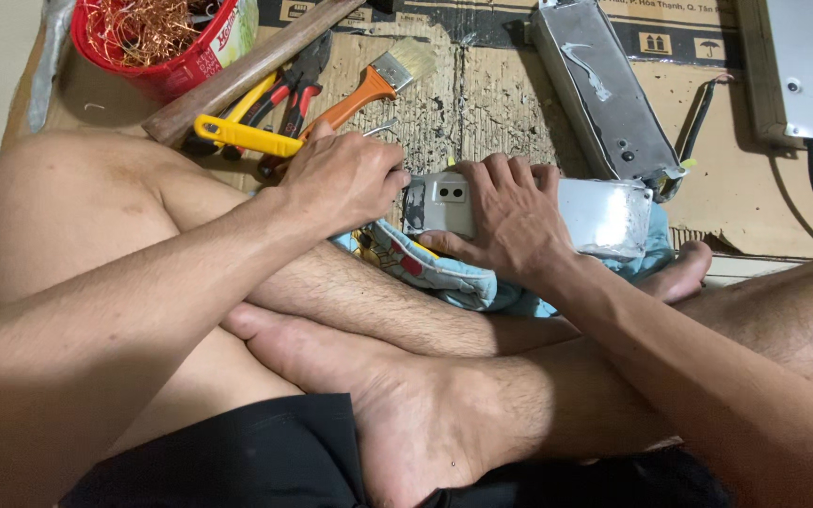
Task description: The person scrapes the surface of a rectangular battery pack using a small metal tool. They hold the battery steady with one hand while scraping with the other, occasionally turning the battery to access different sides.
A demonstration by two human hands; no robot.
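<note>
From the head camera, we see our right hand (510, 221) pressed down on a silver metal box (557, 214), fingers curled over its top edge, clamping it. The box lies on a blue patterned cloth (425, 268) across our crossed legs, its long axis running left to right. Our left hand (345, 179) is closed in a fist at the box's left end; whether it grips a tool, we cannot tell. Beyond the box, on cardboard (482, 103), lie a paintbrush (374, 85), pliers (294, 89) and a second grey box (604, 89), leaving little open room there.
</note>
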